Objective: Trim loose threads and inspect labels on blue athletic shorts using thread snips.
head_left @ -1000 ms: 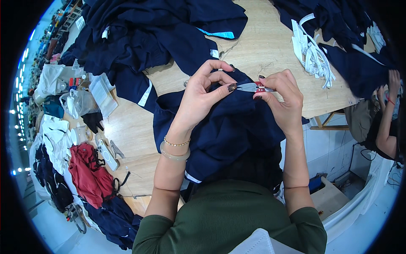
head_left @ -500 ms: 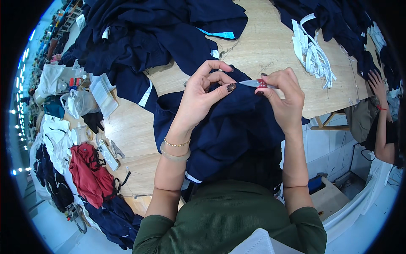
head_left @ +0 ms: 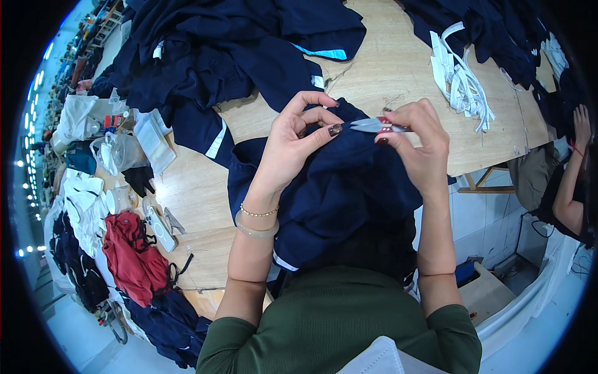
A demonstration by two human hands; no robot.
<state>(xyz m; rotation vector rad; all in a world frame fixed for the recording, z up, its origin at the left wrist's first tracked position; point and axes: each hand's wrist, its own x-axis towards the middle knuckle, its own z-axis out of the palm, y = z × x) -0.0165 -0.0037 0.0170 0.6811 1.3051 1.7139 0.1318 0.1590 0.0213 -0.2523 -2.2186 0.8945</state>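
Note:
A dark navy garment (head_left: 349, 199) lies bunched over the table edge and my lap. My left hand (head_left: 293, 140) is closed at its upper part, thumb against a bent finger, pinching the cloth. Whether a thread is also between the fingertips is too small to tell. In my right hand (head_left: 423, 140) is a pair of thread snips (head_left: 369, 125) with red on the grip. Their blades point left, slightly parted, just short of my left thumb and over the cloth.
More navy garments (head_left: 205, 56) are heaped at the far left. White strips (head_left: 461, 87) lie at the far right of the wooden table (head_left: 199, 206). A red bag-like bundle (head_left: 134, 255) and a pale phone-shaped object (head_left: 160, 229) sit at left. A co-worker's hand (head_left: 581, 128) touches navy cloth at right.
The snips' blades have parted, and their tips have drawn slightly away from my left fingertips. My left hand has shifted a little left. The co-worker's hand has moved right.

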